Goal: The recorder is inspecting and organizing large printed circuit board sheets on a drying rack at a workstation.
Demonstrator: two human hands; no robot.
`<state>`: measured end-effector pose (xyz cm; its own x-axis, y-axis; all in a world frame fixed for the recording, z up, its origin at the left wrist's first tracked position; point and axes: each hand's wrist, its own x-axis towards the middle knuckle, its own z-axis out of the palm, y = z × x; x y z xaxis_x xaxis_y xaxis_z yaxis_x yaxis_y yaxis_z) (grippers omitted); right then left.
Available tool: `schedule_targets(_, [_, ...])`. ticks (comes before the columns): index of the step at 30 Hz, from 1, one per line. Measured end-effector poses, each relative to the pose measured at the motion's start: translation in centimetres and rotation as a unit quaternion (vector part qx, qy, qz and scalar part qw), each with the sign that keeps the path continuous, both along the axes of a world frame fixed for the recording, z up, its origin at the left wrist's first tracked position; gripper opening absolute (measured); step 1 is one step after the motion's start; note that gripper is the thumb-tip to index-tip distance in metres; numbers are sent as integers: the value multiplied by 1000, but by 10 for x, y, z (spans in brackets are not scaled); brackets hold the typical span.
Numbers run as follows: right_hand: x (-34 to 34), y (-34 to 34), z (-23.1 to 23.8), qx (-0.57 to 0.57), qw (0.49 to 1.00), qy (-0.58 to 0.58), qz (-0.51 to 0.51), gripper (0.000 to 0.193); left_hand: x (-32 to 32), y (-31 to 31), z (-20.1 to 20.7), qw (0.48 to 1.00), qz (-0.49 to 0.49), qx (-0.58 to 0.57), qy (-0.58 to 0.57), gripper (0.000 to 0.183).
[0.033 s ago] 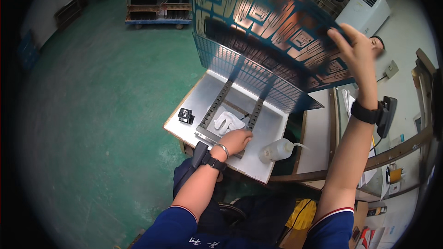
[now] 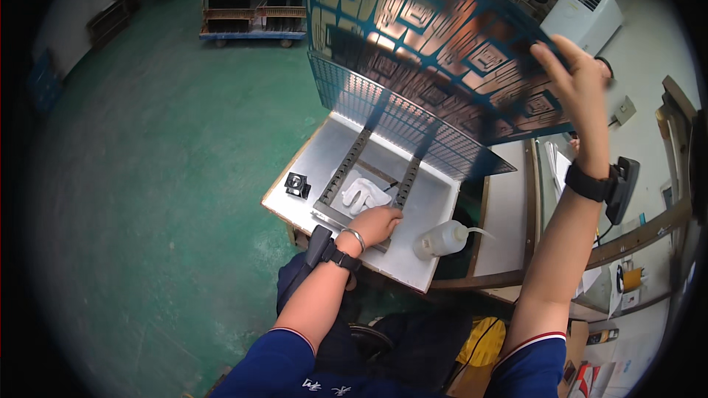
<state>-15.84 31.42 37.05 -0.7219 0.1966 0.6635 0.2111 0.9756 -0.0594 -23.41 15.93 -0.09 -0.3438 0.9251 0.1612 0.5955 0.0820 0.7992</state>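
Observation:
My right hand (image 2: 579, 81) is raised at the upper right edge of a large circuit board panel (image 2: 420, 18), pinching it between thumb and fingers. Copper patterns on blue-green cover the panel, which stands tilted upright. Below it, another panel (image 2: 398, 118) with a fine perforated grid stands in a slotted metal rack (image 2: 345, 169). My left hand (image 2: 376, 225) is closed on the rack's near right end; its fingertips are partly hidden. White gloves or a crumpled cloth (image 2: 365, 195) lie between the rack's rails.
On the white-topped table (image 2: 291, 206) are a small black magnifier (image 2: 297, 185) at left and a white squeeze bottle (image 2: 441, 240) with a bent spout at right. Beyond stand a loaded trolley (image 2: 251, 33) and a white air conditioner (image 2: 582, 11). Another person (image 2: 605, 70) is mostly hidden behind the panel.
My right hand and the large panel's top edge have shifted slightly right. The person behind is more hidden by my hand. My left hand stays put.

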Motion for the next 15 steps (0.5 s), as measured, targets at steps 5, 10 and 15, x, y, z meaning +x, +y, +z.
schedule_targets(5, [49,-38,32,-58,993,99,25,24,-4,-6,-8,1000,5,3,12,18])
schedule_targets(10, [93,-67,46,40,973,225,28,24,-7,-30,-14,998,28,47,29,19])
schedule_targets(15, [129,-88,55,-20,956,290,36,26,-12,-68,-10,948,104,164,-252,22])
